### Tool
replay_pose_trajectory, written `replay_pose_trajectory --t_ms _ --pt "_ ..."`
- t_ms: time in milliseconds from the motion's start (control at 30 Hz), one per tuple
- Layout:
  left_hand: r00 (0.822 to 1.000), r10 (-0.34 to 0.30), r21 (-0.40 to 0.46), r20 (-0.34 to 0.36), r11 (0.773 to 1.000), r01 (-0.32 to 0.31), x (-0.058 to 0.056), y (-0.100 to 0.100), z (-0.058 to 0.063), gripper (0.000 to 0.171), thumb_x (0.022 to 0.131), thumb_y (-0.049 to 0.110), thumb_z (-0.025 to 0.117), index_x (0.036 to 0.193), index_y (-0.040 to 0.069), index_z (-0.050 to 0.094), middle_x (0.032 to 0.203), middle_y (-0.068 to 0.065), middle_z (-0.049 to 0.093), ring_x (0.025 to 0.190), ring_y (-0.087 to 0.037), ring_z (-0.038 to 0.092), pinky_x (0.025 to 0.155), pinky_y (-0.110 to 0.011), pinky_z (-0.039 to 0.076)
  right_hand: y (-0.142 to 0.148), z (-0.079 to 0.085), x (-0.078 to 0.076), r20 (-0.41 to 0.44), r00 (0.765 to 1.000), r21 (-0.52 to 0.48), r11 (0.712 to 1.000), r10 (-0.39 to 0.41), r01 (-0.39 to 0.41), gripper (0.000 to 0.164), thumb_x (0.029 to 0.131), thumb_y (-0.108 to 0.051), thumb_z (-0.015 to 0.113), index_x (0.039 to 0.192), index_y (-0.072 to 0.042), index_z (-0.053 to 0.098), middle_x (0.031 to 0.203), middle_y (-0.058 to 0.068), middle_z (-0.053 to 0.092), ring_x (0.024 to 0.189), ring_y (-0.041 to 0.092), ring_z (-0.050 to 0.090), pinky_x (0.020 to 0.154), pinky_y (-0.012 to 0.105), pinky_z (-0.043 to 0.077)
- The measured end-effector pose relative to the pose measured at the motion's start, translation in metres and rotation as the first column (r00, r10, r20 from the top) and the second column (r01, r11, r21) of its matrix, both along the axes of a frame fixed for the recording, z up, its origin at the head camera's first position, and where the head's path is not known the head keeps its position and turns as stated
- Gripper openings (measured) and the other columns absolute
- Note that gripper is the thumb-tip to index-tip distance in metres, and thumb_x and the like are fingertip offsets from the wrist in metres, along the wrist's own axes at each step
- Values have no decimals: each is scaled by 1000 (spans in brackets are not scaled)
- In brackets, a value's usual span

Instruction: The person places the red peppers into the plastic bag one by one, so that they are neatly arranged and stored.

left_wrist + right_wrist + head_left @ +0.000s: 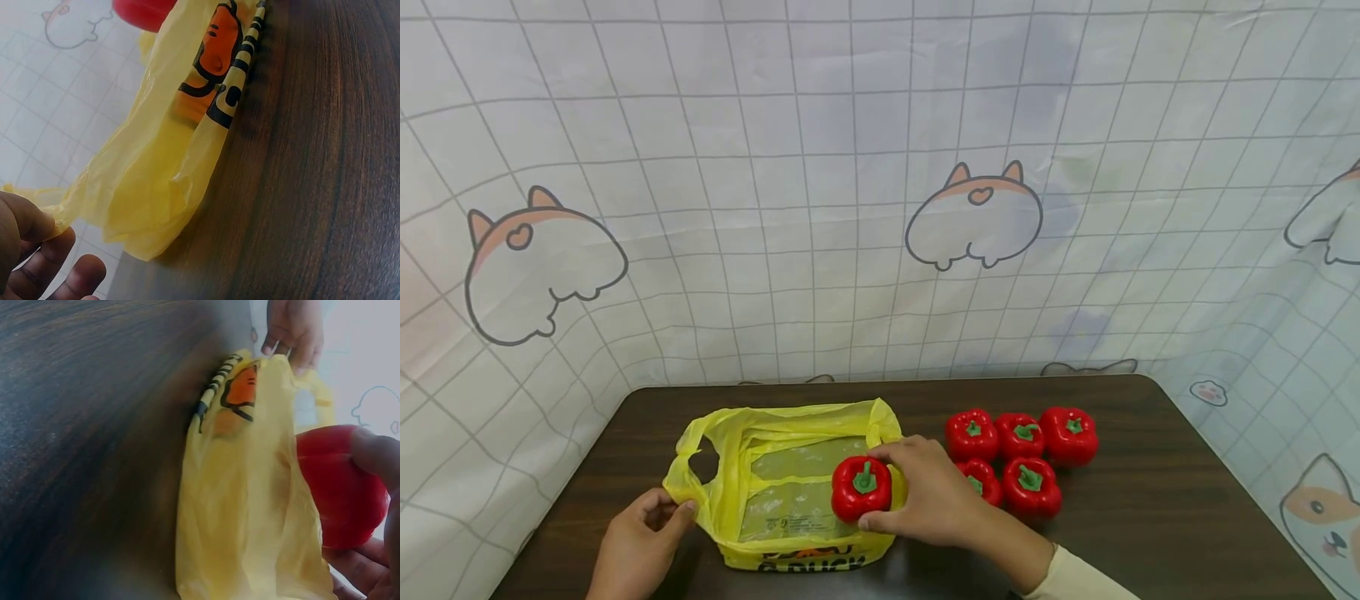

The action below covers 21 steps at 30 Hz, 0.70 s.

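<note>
One round red pepper with a green stem is held by the right hand at the opening of a thin yellow plastic bag; the left hand pinches its handle.

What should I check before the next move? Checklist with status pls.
1. Red pepper gripped: ok, right fingers pinch the red pepper.
2. Bag steadied: ok, left fingers pinch the left end of the yellow bag.
3. Bag mouth open: ok, inside visible.
4. Held pepper clear of bag's wall: cannot tell, they overlap in the right wrist view.
5. Right wrist clear of five other peppers: cannot tell, one partly hidden.
</note>
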<state>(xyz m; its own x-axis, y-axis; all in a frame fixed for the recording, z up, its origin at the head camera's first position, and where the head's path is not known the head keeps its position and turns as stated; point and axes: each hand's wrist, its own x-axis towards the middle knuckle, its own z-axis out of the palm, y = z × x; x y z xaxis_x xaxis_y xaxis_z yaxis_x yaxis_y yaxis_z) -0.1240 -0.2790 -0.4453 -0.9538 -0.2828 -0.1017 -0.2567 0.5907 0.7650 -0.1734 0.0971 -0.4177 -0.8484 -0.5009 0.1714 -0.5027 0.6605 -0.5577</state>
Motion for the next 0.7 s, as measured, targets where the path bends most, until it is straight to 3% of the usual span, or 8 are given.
replay_pose_trajectory --t_ms 700 --pt "1000 3 10 18 1000 -3 -3 -2 -4 36 98 39 71 106 4 70 92 -3 72 78 -17 62 63 -36 46 -4 -18 -3 42 999 39 999 -13 11 80 75 -66 82 136 -18 64 127 0 62 120 26 51 91 51 49"
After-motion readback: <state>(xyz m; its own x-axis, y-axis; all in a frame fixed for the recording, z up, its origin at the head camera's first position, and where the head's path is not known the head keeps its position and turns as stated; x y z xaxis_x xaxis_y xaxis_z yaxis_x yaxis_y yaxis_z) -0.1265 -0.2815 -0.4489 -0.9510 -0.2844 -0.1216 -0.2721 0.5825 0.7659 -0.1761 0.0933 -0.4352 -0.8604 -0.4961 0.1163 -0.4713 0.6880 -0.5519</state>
